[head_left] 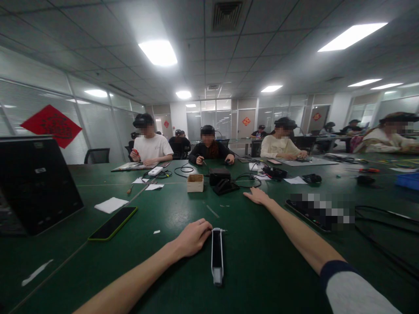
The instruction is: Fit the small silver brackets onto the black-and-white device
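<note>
Our sleeve [353, 288] at lower right of frame. Device [217, 274] on table [183, 288], lower centre; left hand [193, 239] curled at its far end, pinch unclear to us. Right hand [258, 196] spread, right of centre. Device not lifted; what's left, we cannot tell.

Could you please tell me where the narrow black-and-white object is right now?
In the head view, the narrow black-and-white object lies at lower centre on the green table, just right of the left hand.
</note>
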Demonstrator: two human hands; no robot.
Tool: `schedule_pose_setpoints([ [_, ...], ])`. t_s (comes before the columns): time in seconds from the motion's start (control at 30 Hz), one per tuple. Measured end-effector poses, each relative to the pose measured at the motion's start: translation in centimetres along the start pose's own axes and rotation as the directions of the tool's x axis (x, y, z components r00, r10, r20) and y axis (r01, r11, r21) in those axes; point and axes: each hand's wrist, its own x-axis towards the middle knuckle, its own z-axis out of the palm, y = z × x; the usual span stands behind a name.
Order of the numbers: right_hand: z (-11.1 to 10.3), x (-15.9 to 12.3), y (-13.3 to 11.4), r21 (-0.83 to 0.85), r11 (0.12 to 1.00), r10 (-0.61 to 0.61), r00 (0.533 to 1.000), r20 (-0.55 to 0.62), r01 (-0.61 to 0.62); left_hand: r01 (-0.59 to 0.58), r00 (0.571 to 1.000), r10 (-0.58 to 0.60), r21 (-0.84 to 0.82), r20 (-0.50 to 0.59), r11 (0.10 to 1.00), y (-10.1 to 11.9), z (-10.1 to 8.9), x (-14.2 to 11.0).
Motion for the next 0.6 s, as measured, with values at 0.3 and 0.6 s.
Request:
schedule_pose_setpoints([
  [0.3,-0.2,-2.4,-0.2,0.027,0.997,-0.075,0.997,-0.010,0.075,-0.017,1.000,0.018,0.024,-0.022,1.000,-0.3,0.4,0.1],
  [0.6,-0.7,-4.9,-1.6,0.047,0.986,-0.162,0.987,0.003,0.162,0.008,1.000,-0.008,0.003,0.001,1.000,0.0,0.0,-0.2],
])
